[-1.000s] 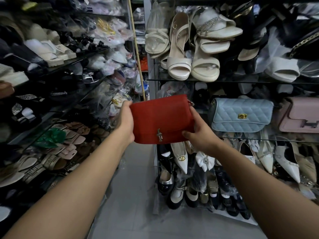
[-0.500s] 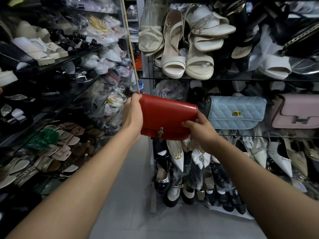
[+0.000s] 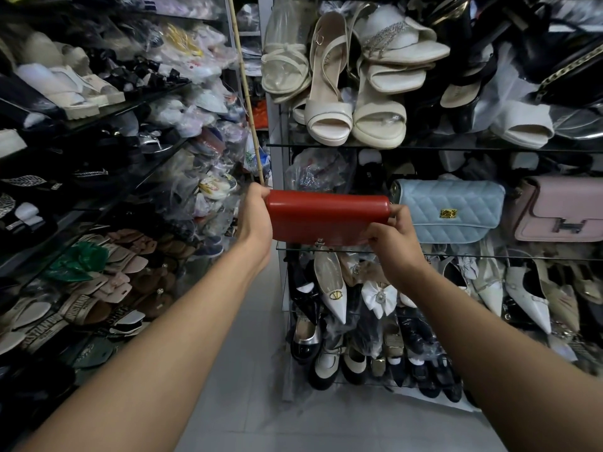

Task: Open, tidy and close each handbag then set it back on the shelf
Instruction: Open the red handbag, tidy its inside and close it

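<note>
At shelf edge (image 3: 489, 256), closed red handbag (image 3: 326, 220)

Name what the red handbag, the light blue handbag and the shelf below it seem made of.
Red handbag: smooth leather or imitation, going by its soft sheen. Light blue handbag: quilted leather-look material, stitched in diamonds. Shelf: probably glass, since shoes show through it.

Both bare forearms extend forward, converging. The left hand (image 3: 256, 218) grips the left end of a red rectangular smooth-surfaced handbag (image 3: 326, 220). The right hand (image 3: 393, 243) grips the right end, fingers curled over the top edge.
</note>
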